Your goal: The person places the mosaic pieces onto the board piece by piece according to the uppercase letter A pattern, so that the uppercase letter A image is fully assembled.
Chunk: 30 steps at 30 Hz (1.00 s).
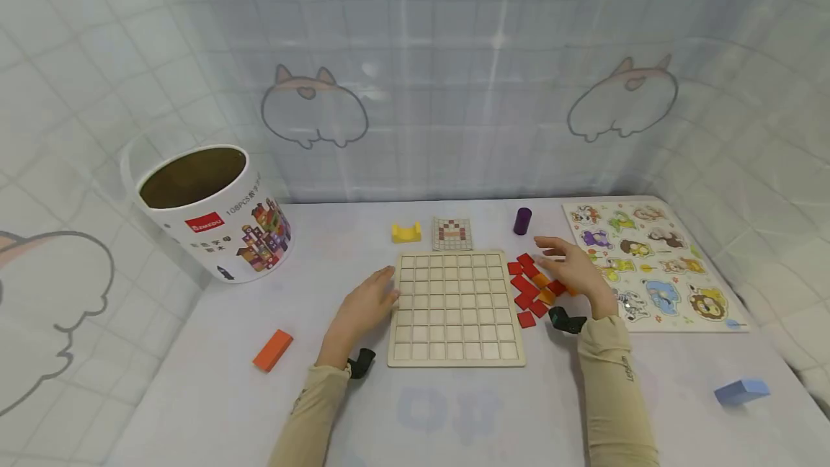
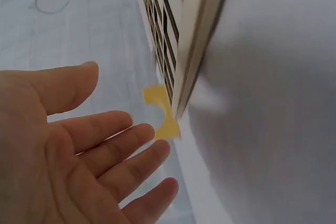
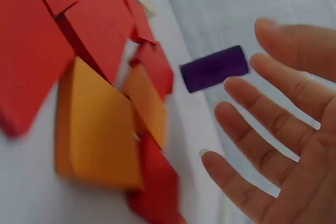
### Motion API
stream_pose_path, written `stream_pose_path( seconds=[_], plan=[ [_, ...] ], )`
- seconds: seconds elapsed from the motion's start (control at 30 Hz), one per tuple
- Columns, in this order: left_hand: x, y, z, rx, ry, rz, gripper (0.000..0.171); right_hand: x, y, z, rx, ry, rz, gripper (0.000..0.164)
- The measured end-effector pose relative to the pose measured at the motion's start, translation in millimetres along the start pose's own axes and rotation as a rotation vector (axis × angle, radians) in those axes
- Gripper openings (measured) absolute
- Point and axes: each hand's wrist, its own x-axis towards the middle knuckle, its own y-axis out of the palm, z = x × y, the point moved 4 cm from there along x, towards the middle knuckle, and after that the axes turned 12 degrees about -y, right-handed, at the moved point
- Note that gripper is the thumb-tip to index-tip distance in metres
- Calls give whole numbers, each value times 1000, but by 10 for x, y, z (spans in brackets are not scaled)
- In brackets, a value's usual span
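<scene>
Grid board (image 1: 457,312) lies flat, smack in the middle. Left hand (image 1: 366,301) is by its left edge, fingers loosely apart, nothing held. Right hand (image 1: 573,269) is empty too, fingers spread, and way nearer the red and orange blocks (image 1: 524,285), which trail front-to-back along the board's right side.

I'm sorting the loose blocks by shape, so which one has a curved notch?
The yellow arch block, beyond the far left corner of the wooden grid board. The purple cylinder, orange-red block and blue block show no such notch.
</scene>
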Motion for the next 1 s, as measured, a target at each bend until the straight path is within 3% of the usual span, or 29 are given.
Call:
stream_pose_path(
  seconds=[0.23, 0.5, 1.0],
  plan=[
    [-65, 197, -43, 4, 83, 102, 57, 89, 164, -183, 66, 19, -11, 36],
    [-114, 293, -27, 48, 52, 190, 65, 95, 254, -284, 8, -41, -46, 34],
    [-57, 283, -7, 85, 98, 179, 71, 148, 241, -312, -78, 11, -104, 32]
  ],
)
